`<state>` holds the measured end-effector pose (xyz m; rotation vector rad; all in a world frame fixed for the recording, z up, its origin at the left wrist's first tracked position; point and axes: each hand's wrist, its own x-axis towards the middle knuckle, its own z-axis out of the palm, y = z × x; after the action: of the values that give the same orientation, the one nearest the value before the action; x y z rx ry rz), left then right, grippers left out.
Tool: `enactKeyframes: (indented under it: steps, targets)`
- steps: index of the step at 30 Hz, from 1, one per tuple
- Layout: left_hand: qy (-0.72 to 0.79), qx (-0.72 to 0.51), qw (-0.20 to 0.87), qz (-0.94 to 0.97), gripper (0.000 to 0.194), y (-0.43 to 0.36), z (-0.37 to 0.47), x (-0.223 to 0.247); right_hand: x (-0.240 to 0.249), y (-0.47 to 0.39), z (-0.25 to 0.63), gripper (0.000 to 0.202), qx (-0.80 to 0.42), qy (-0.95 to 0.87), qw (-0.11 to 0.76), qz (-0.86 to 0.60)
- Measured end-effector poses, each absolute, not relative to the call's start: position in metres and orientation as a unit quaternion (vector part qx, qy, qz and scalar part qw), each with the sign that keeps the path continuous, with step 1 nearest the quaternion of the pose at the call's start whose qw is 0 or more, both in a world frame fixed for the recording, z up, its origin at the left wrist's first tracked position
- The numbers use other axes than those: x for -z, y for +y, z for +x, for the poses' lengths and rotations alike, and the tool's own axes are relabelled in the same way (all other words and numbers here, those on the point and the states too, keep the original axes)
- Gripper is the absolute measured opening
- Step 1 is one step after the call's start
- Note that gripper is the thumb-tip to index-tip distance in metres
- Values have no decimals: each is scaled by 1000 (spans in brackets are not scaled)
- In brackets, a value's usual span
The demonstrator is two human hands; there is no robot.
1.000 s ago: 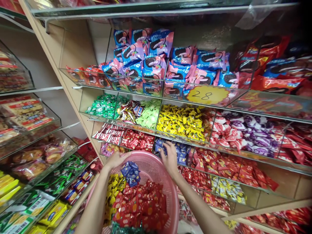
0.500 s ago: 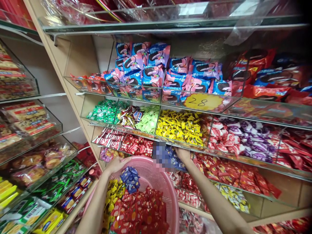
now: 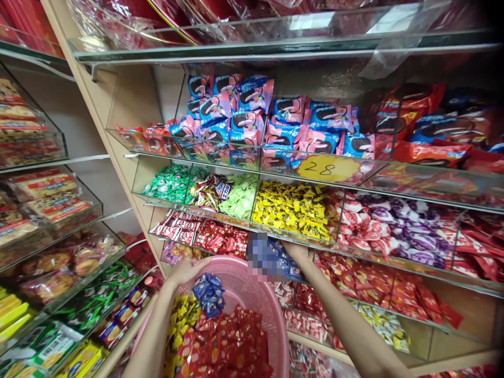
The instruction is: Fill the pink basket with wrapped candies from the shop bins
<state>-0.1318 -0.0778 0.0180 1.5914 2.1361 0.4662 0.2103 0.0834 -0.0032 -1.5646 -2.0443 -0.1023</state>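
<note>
My left hand [image 3: 188, 271] grips the upper left rim of a pink plastic basket [image 3: 278, 320]. Inside the basket lie red candies [image 3: 228, 341], yellow candies [image 3: 183, 317] and a small pile of blue candies [image 3: 208, 294]. My right hand [image 3: 295, 253] reaches into a shelf compartment of blue-wrapped candies [image 3: 273, 254], just beyond the basket's far rim. The fingers of that hand are hidden among the wrappers and under the shelf edge, and a pixelated patch covers part of the blue candies.
Glass-fronted shelves hold yellow candies [image 3: 291, 210], green candies [image 3: 169, 181] and blue-pink cookie packs [image 3: 323, 115]. A glass shelf edge [image 3: 283, 237] runs just above my right hand. Packaged snacks [image 3: 51, 194] fill a side rack at the left.
The view has shifted slightly, so the shelves and basket appear a little lower. My left hand stays on the rim and my right hand remains in the blue candy compartment.
</note>
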Motion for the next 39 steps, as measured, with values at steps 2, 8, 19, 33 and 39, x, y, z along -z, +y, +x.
enactKeyframes:
  steps: [2,8,19,33,39]
  targets:
    - [771,-161,213,579,56,-76,-130,-18,6,74,211,40,39,-764,264,-587]
    - [760,-153,226,589,60,-70,-127,-19,14,45,210,44,48,-752,241,-612]
    - [756,-159,229,592,61,-74,-132,-18,30,8,209,39,22,-785,318,-531]
    - [762,-150,218,591,60,-75,-126,-22,27,34,220,43,14,-769,296,-566]
    - [760,-174,227,583,56,-82,-129,-23,32,31,224,32,1,-772,334,-541]
